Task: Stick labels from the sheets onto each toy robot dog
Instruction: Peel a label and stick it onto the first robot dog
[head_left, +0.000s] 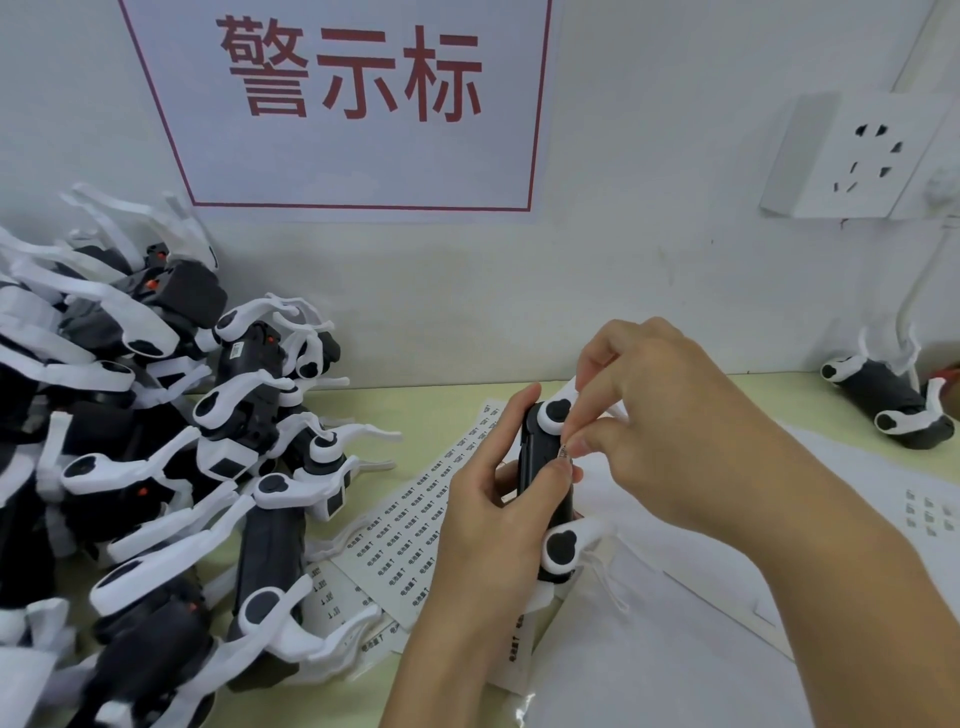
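My left hand grips the toy robot dog above the label sheets while my right hand pinches a small label onto its body, which may stick crooked if the dog turns.

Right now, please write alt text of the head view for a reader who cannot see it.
A person's left hand grips a black-and-white toy robot dog while the right hand pinches a small label against its body. Label sheets lie on the table underneath, with a pile of toy dogs at left.
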